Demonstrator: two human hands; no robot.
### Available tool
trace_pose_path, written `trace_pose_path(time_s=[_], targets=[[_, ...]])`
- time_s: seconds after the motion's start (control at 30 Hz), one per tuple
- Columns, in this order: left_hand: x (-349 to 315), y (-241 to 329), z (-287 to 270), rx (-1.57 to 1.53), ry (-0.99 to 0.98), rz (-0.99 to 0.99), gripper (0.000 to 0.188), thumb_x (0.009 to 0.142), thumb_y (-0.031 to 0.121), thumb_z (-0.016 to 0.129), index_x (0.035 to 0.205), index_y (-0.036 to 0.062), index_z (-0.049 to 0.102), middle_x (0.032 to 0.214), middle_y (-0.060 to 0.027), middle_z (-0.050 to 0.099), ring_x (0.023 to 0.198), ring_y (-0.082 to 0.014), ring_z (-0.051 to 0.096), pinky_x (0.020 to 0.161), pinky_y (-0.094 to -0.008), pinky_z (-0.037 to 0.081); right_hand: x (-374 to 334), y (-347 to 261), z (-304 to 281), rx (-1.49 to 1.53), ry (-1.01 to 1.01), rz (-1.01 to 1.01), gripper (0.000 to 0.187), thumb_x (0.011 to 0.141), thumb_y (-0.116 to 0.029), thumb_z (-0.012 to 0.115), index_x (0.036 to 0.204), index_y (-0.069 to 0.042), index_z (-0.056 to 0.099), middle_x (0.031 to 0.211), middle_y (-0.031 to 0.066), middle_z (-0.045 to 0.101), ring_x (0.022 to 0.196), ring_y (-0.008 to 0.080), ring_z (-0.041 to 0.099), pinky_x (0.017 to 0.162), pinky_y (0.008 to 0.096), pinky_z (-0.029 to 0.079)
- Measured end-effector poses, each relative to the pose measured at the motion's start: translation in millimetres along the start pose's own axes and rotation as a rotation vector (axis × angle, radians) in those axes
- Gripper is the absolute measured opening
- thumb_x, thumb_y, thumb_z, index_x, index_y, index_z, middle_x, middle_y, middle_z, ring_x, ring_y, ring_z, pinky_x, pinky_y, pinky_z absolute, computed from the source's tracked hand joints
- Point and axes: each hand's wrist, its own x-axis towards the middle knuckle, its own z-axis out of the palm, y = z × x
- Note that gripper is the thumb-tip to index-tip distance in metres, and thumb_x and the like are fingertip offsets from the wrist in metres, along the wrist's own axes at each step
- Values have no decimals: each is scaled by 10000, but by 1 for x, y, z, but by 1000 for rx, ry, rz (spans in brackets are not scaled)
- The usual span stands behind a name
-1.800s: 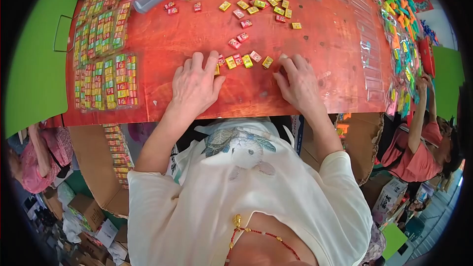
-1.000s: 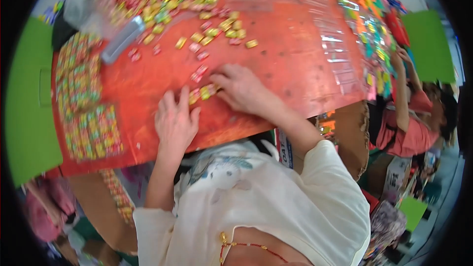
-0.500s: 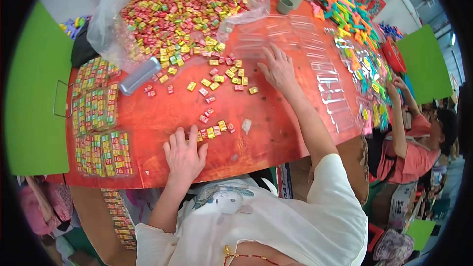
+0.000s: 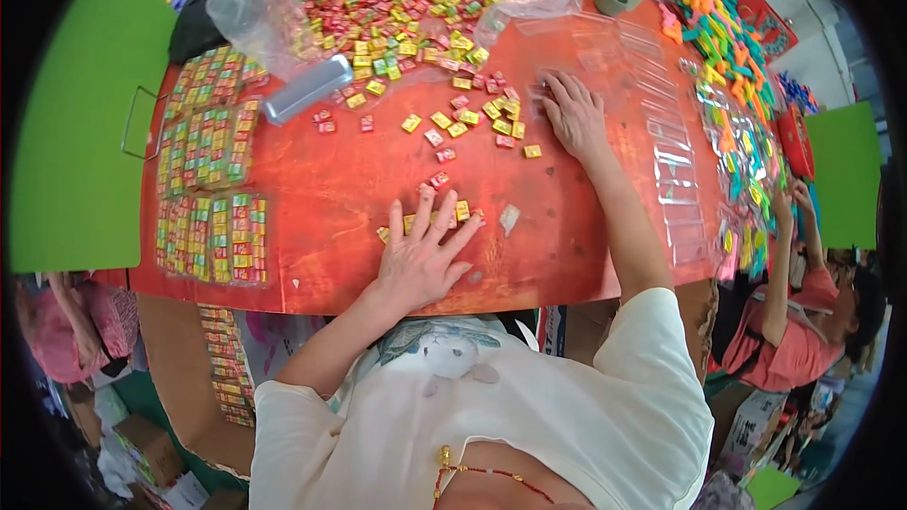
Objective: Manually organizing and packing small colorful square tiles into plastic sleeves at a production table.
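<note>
- Left hand [image 4: 421, 260]: grip's wide, fingers fanned out palm-down over a short row of little packets [image 4: 462, 211], mostly yellow; fingers hide part of the row
- Right hand [image 4: 578, 123]: out over the red bench [image 4: 331, 260], fingers loosely bent, tips near the clear plastic trays [image 4: 675, 165]; honestly can't tell if that grip has hold of one
- Small clear scrap [image 4: 509, 218] sits just right of the row, and loose red and yellow packets [image 4: 457, 129] are scattered farther up
- Labels: packets have tiny printing, way too small to read
- Big clear bag [image 4: 241, 0], open, with a huge pile of packets [image 4: 406, 0] spilling toward the bench; long grey container [image 4: 307, 90] lies near its lower left
- Far left: filled packs [image 4: 213, 236], packets lined up in columns
- Cardboard box [image 4: 175, 349] below the bench edge has more packets in it
- Far right: colourful plastic pieces [image 4: 727, 47] heaped up, greenish cup [image 4: 610, 0] nearby
</note>
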Motion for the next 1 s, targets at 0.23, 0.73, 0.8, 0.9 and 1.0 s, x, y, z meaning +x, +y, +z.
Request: trace_pose_path(time_s=[0.23,0.73,0.8,0.9,1.0], targets=[[5,-7,3,22,-22,5,757,851,454,693,1529,261,418,1618,-180,265,1502,-442,177,1096,-729,222,-104,-25,-67,52,-157,64,508,1003,-316,503,1450,-75,472,1504,152,456,1412,314,397,1134,481,277],[8,-13,4,-54,35,4,660,915,311,640,1530,237,414,1630,-156,250,1507,-395,205,1124,-703,181,-185,-174,-128,227,-322,-266,614,877,-400,649,1391,-84,539,1498,146,462,1397,318,406,1112,503,288],[6,-15,-10,-71,61,-17,608,927,245,616,1507,189,442,1616,-151,285,1500,-361,241,1150,-654,180,-178,-184,-123,253,-320,-267,618,887,-415,644,1395,-80,537,1505,154,453,1402,327,400,1119,511,281],[-5,-34,-24,-210,230,-76,595,921,230,627,1485,151,457,1532,-193,381,1379,-384,399,1117,-527,315,-168,-196,-120,235,-326,-252,652,895,-438,639,1422,-75,511,1527,167,422,1420,339,377,1125,535,266],[-26,-45,-39,-101,150,-249,661,872,213,691,1484,139,453,1452,-206,442,1253,-389,479,1023,-508,412,-158,-204,-128,319,-347,-250,710,892,-452,644,1472,-88,457,1571,182,352,1450,348,332,1128,568,241]])
